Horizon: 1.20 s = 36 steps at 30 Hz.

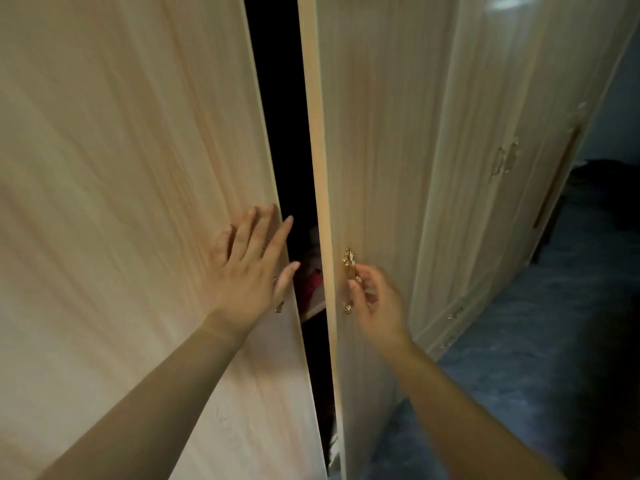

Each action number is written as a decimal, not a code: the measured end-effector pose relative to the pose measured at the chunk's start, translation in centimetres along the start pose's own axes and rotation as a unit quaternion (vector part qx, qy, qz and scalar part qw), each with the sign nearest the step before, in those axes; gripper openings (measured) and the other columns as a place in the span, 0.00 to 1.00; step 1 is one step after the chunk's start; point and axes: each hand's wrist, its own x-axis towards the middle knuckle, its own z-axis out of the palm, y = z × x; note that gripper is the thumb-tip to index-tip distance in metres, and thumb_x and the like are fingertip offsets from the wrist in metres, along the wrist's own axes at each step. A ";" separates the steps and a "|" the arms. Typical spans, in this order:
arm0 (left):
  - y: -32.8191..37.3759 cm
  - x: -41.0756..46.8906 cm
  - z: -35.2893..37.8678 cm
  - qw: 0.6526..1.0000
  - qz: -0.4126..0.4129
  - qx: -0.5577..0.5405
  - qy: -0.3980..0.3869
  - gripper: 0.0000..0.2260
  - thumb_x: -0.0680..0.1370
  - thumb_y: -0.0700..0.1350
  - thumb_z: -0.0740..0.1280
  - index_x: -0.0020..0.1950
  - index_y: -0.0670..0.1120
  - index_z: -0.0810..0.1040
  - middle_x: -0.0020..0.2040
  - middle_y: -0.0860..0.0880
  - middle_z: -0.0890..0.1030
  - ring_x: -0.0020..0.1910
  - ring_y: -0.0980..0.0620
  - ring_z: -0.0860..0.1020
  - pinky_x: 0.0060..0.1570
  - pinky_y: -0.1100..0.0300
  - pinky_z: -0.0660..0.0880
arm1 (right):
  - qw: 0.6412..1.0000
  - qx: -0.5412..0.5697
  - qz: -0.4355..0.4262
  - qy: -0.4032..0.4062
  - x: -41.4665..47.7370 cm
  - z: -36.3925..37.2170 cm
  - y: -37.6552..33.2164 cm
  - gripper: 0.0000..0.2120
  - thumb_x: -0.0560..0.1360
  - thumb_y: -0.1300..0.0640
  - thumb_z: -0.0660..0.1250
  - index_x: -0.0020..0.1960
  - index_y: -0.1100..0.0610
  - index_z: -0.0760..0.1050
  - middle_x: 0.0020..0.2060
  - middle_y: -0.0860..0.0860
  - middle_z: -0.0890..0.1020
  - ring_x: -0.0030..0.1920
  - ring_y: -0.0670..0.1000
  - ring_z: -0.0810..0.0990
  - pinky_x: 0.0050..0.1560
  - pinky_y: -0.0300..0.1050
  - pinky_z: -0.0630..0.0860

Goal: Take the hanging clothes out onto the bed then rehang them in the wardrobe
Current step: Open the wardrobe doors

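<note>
The wardrobe [450, 168] stands only slightly open; the clothes [311, 289], one piece red, show in the dark gap. Your left hand [247, 268] lies flat, fingers straight, at the edge of the left door [121, 168]. Your right hand [374, 303] curls round the gold handle [349, 263]. If a door swings back, your left fingertips [289, 220] can be trapped.

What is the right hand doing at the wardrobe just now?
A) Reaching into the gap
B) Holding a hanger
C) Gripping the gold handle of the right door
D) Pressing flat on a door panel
C: the right hand has its fingers curled round the gold handle of the right door, while the left hand lies flat on the left door.
</note>
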 end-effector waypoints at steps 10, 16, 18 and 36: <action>7.1 4.4 -3.8 0.945 0.043 -0.325 -0.016 0.28 0.78 0.61 0.56 0.74 0.48 0.62 0.70 0.45 0.70 0.68 0.46 0.68 0.64 0.52 0.68 | 0.999 0.013 0.029 0.043 -2.5 -6.5 -1.0 0.17 0.76 0.64 0.64 0.56 0.42 0.73 0.50 0.39 0.79 0.50 0.39 0.77 0.45 0.31 0.75; 11.9 6.0 -5.2 0.891 0.118 -0.439 -0.020 0.31 0.78 0.57 0.60 0.77 0.51 0.51 0.72 0.47 0.67 0.69 0.53 0.65 0.67 0.67 0.62 | 0.998 0.011 0.017 0.066 -3.5 -11.1 -0.4 0.16 0.76 0.63 0.64 0.56 0.44 0.75 0.49 0.37 0.80 0.49 0.41 0.79 0.44 0.34 0.76; 13.7 6.2 -5.6 0.884 0.133 -0.449 -0.002 0.32 0.78 0.55 0.61 0.77 0.49 0.50 0.73 0.45 0.65 0.71 0.56 0.61 0.67 0.75 0.53 | 0.997 0.013 0.019 0.067 -3.7 -12.8 -0.1 0.16 0.76 0.63 0.64 0.56 0.43 0.75 0.49 0.38 0.81 0.50 0.42 0.79 0.46 0.36 0.77; 30.3 9.8 -7.9 0.851 0.099 -0.510 0.076 0.32 0.76 0.52 0.66 0.76 0.49 0.56 0.67 0.50 0.66 0.69 0.55 0.67 0.63 0.59 0.71 | 0.996 0.047 0.018 0.070 -3.7 -28.0 2.8 0.19 0.72 0.49 0.67 0.59 0.57 0.77 0.57 0.50 0.79 0.58 0.45 0.77 0.54 0.39 0.76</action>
